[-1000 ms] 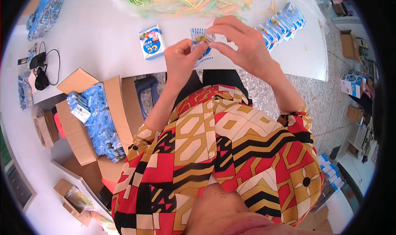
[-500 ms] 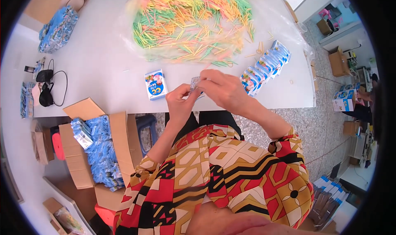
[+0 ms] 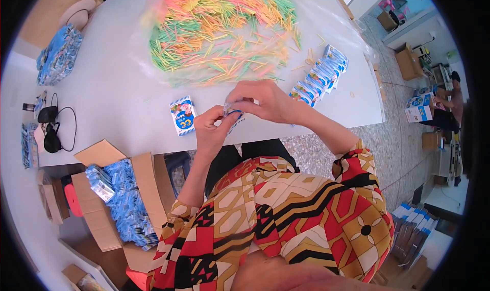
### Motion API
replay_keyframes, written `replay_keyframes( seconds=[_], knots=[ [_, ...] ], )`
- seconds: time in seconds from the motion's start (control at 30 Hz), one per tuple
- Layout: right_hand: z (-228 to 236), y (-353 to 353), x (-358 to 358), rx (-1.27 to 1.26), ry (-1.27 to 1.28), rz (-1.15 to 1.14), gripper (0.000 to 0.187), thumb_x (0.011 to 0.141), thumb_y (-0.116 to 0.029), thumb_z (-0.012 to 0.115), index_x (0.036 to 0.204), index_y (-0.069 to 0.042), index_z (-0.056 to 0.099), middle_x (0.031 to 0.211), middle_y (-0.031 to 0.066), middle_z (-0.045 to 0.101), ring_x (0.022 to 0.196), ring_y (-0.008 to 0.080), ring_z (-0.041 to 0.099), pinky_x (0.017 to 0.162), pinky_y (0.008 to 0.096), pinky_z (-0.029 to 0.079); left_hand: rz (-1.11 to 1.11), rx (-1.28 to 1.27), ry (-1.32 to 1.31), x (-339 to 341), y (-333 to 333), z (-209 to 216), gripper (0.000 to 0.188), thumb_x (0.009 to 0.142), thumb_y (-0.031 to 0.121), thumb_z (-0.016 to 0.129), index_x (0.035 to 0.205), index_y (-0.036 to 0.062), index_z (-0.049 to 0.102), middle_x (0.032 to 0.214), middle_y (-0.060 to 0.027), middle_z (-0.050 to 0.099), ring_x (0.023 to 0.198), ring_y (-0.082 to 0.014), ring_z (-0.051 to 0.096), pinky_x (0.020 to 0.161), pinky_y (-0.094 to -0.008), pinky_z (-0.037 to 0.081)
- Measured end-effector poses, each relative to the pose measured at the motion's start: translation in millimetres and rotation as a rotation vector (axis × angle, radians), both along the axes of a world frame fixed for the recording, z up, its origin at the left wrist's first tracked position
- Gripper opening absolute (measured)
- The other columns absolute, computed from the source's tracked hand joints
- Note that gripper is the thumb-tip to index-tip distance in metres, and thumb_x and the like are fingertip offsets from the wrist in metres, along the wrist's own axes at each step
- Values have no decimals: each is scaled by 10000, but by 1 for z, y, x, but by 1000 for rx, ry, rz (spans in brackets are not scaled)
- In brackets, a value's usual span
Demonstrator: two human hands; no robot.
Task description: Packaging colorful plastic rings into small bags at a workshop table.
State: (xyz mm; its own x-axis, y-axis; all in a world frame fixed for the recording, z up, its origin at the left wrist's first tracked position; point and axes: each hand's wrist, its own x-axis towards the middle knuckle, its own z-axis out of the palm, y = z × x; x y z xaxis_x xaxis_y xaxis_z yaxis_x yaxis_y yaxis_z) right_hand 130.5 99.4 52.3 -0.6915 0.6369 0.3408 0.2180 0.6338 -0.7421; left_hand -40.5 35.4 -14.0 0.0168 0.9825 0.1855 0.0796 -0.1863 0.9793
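Above the table's near edge, my left hand (image 3: 210, 128) pinches a small blue-and-white packet (image 3: 235, 113) between thumb and fingers. My right hand (image 3: 263, 101) meets it there, its fingertips closed on the packet's upper end. Fingers cover most of this packet. Just left of my hands lies a flat blue-and-white packet (image 3: 182, 116) with a striped border. To the right of my right hand, a fanned row of similar packets (image 3: 320, 76) slants away from me. Beyond both hands, a heap of thin coloured sticks (image 3: 219, 25) lies on clear plastic sheeting.
An open carton (image 3: 99, 209) full of blue packets (image 3: 125, 204) stands below the left table edge. A bundle of packets (image 3: 58, 55) and a black corded item (image 3: 51, 130) rest on the table's left side. At far right, another person (image 3: 454, 102) handles a white-and-blue box (image 3: 419, 112).
The whole view has shifted slightly, and the table's things appear further left. Both hands stay together at the packet while the right fingers have changed their hold. The other person shows more fully.
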Motion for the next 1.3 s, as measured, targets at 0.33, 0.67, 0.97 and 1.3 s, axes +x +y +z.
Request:
replay_keyframes(
  seconds=[0.33,0.67,0.97,1.3],
  knots=[
    [-81,194,78,142,0,-683,191,790,-119,635,949,-15,657,896,127,662,779,222,653,683,312,519,119,-117,-163,-7,21,-29,100,816,39,670,889,-30,671,784,-1,651,664,-23,545,583,-175,420],
    [-80,256,118,510,-514,-908,226,753,-130,626,880,13,506,911,192,582,861,380,591,728,452,484,24,-154,-261,-2,14,-5,171,809,13,660,971,-44,666,860,-47,674,735,-58,595,655,-191,466],
    [-58,262,103,427,-586,-1100,387,789,-290,643,938,5,441,803,230,626,779,405,626,643,482,507,57,-85,-329,5,6,6,105,802,72,694,840,-24,677,702,27,614,622,-1,463,532,-174,364],
    [-69,283,126,420,-535,-1157,369,758,-345,671,868,-11,560,814,190,651,758,387,628,666,448,507,-15,-86,-280,-2,9,3,115,812,69,686,866,-30,670,735,9,624,652,-9,484,559,-173,383]
  ],
)
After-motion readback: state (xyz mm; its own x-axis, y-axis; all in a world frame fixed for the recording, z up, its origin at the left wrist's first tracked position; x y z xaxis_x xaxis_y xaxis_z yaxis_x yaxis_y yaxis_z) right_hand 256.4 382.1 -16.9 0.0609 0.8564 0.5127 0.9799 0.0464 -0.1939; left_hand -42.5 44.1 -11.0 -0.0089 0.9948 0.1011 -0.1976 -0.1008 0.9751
